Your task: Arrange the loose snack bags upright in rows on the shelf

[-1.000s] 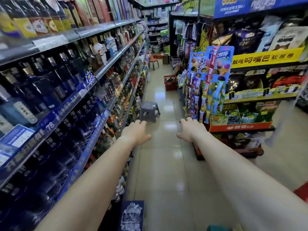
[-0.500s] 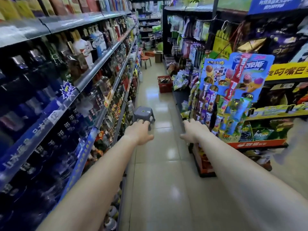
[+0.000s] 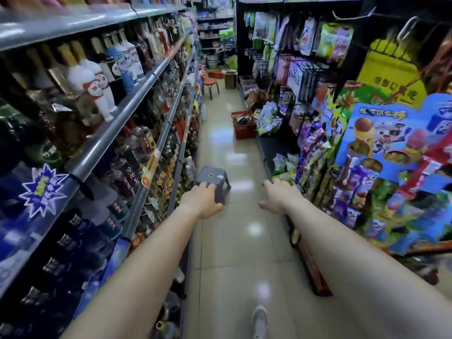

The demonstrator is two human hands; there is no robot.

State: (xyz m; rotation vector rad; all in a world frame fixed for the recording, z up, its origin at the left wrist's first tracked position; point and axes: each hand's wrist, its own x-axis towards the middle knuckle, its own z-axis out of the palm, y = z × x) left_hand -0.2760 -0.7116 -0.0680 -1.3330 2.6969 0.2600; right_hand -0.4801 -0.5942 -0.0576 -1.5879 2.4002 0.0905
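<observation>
I stand in a shop aisle with both arms stretched forward. My left hand (image 3: 204,200) and my right hand (image 3: 277,196) hang over the floor with fingers loosely bent, holding nothing. Loose snack bags (image 3: 285,165) in green and white lie on the dark low shelf (image 3: 274,149) to the right, just beyond my right hand. More snack bags (image 3: 267,117) lean in a heap farther along that shelf. Hanging snack packs (image 3: 310,152) fill the rack beside them.
A grey plastic stool (image 3: 212,179) stands on the tiled floor right past my left hand. A red basket (image 3: 243,126) sits on the floor farther on. Bottle shelves (image 3: 127,104) line the left side. A blue candy display (image 3: 391,148) juts out at right. My shoe (image 3: 259,319) shows below.
I have walked forward along the aisle. The stool, red basket and low snack shelf are nearer, and the blue candy display has slid to the right. Both hands stay empty.
</observation>
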